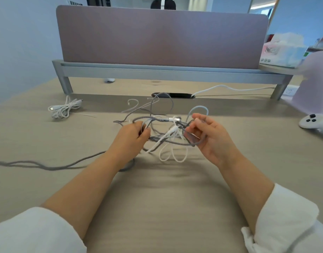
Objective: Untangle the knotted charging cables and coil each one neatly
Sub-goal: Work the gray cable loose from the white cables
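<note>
I've got the tangle (168, 136) strung between both grips, its long axis running left to right across my view. The left grip (131, 133) is curled tight round a bunch of strands at the tangle's left end. The right grip (210, 137) pinches the grey cable (47, 166) at the right end, thumb to forefinger, the other fingers loosely spread, and a grey loop runs round beneath them.

The knot is what matters here. It sits where a white plug (176, 119) crosses the grey strands, just left of the right fingertips and farther from the left grip. So I reckon the right grip is the one to work it, with the left as anchor.

Loops of white cable (175, 157) droop from the middle towards the tabletop (166, 189); I can't tell if they touch it. The grey cable's tail runs from under the left wrist, away left along the tabletop.

Pulling the grips straight apart would likely cinch that knot, so I'd feed slack in first. Far left, well apart, a white bundle (65, 108) lies gathered, looking like one cable done.
</note>
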The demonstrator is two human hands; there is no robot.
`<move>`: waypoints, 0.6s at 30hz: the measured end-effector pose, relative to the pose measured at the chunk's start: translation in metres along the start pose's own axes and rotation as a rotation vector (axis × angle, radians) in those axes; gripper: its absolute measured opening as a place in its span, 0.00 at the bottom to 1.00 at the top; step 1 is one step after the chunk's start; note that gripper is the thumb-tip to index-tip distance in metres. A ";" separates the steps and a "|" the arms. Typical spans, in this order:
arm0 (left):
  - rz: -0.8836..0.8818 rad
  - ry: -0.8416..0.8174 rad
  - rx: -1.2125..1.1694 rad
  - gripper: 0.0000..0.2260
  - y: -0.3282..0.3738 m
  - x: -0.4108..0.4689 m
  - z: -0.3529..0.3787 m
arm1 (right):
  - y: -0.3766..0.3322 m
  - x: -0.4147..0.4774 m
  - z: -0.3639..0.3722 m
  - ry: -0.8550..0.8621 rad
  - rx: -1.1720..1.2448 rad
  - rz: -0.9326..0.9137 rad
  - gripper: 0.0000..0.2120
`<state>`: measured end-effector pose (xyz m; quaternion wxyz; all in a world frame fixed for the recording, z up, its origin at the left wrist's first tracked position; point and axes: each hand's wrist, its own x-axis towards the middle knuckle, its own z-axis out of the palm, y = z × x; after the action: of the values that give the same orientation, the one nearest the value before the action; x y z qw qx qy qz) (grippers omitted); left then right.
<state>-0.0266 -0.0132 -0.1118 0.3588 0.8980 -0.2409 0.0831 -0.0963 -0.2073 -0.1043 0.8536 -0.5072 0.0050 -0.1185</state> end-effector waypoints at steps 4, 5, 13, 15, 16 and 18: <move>0.024 -0.014 0.005 0.14 0.001 -0.001 -0.002 | 0.012 0.003 -0.001 0.140 -0.518 -0.038 0.09; 0.016 -0.015 -0.012 0.14 0.001 -0.002 -0.002 | 0.013 0.004 -0.003 0.150 -0.644 -0.072 0.09; -0.249 0.201 -0.536 0.13 -0.009 0.007 -0.010 | 0.015 0.013 -0.016 0.364 -0.828 -0.279 0.11; -0.217 0.183 -0.513 0.12 -0.012 0.005 -0.007 | 0.016 0.014 -0.019 0.417 -0.895 -0.309 0.11; -0.186 0.178 -0.480 0.11 -0.012 0.004 -0.006 | 0.016 0.014 -0.020 0.426 -0.948 -0.325 0.11; -0.133 0.145 -0.427 0.12 -0.009 0.002 -0.004 | 0.017 0.013 -0.021 0.399 -1.089 -0.334 0.10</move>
<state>-0.0202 -0.0051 -0.1138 0.5615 0.8074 -0.1668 0.0706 -0.0826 -0.2206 -0.1275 0.4234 -0.8334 0.1452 -0.3241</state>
